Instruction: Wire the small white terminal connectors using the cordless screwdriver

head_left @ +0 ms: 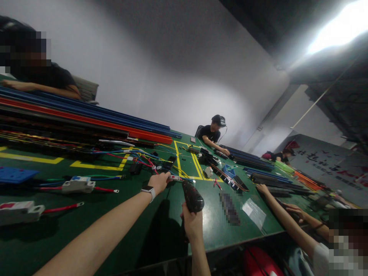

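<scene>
My left hand (159,181), with a white watch at the wrist, is closed on a small white and red electrical part (174,178) that has wires running from it, out on the green table (86,230). My right hand (192,224) is wrapped round the grip of a black power screwdriver (192,197). The tool's front end points up toward the part in my left hand and nearly touches it.
White breakers with red leads (77,185) (20,211) lie at the left. Long blue, red and black rails (86,120) are stacked at the far left. Loose coloured wires (138,157) sit ahead. Other people sit at the left, far side and right; one's arm (281,214) rests on the table.
</scene>
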The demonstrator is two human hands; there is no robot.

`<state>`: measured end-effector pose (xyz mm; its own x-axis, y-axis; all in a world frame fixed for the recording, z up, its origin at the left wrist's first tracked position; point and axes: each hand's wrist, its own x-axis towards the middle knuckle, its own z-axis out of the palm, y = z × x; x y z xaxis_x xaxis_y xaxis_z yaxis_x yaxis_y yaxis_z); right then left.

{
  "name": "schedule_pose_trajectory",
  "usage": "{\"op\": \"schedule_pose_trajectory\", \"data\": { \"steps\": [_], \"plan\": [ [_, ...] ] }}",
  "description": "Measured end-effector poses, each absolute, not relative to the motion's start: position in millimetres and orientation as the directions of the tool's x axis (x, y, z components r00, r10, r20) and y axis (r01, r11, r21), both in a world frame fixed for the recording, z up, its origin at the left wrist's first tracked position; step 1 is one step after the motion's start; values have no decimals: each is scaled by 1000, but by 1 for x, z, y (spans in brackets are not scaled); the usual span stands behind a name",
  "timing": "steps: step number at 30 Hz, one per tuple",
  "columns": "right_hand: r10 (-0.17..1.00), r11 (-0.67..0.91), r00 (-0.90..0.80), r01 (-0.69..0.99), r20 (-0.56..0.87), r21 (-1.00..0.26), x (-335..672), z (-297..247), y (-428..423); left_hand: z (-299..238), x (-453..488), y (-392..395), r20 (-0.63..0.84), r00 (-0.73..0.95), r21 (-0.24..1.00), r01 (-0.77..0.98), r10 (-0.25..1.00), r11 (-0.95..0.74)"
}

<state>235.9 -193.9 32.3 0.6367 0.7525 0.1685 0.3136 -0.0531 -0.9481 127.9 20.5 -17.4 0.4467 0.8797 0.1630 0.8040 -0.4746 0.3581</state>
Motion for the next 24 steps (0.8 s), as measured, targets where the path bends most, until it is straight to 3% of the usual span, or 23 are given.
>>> {"op": "schedule_pose_trajectory", "data": {
  "steps": [4, 24],
  "plan": [
    [792, -68, 601, 264, 109, -962, 233, 36, -195, -14, 127, 18, 143, 455, 371, 798, 879, -474],
    [793, -43, 595, 266, 129, -963, 234, 34, -191, -11, 127, 16, 149, 479, 339, 797, 865, -500]
  ]
}}
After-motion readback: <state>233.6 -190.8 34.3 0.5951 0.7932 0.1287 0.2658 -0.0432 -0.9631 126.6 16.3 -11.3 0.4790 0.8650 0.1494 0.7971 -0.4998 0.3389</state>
